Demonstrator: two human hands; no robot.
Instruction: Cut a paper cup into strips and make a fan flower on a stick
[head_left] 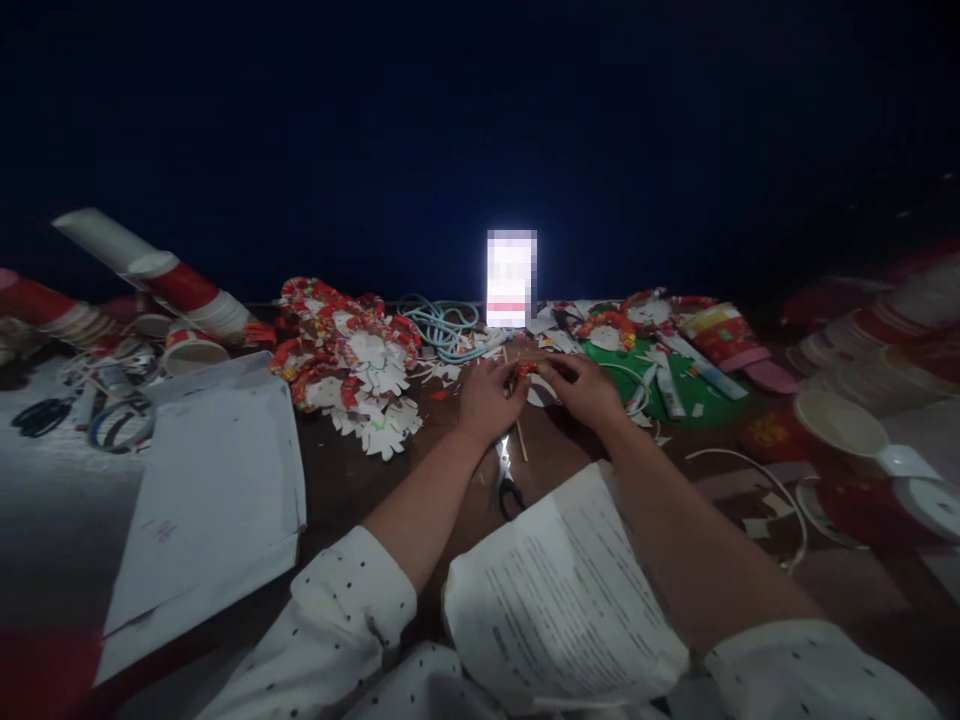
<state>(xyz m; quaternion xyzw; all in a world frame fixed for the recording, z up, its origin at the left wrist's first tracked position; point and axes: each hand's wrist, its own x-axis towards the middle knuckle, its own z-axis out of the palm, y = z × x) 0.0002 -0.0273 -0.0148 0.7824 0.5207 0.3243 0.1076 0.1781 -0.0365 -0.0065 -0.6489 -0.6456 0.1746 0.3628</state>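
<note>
My left hand (pixel 491 398) and my right hand (pixel 581 385) meet over the middle of the table. Between their fingertips is a small red patterned paper piece (pixel 528 369), with fingers of both hands closed on it. A white rounded paper piece (pixel 541 392) shows just below it. Under the hands a thin wooden stick (pixel 522 440) points toward me; its far end is hidden. Scissors with black handles (pixel 511 495) lie beside the stick, blades partly covered by my left hand. Nearer to me is a printed sheet (pixel 562 600), between my forearms.
Left of my hands lies a heap of red and white paper cutouts (pixel 352 350). A white folder-like stack (pixel 217 500) and stacked paper cups (pixel 187 290) are further left. Behind stands a lit screen (pixel 511 280). A green mat (pixel 705 390) and more cups (pixel 840 425) are right.
</note>
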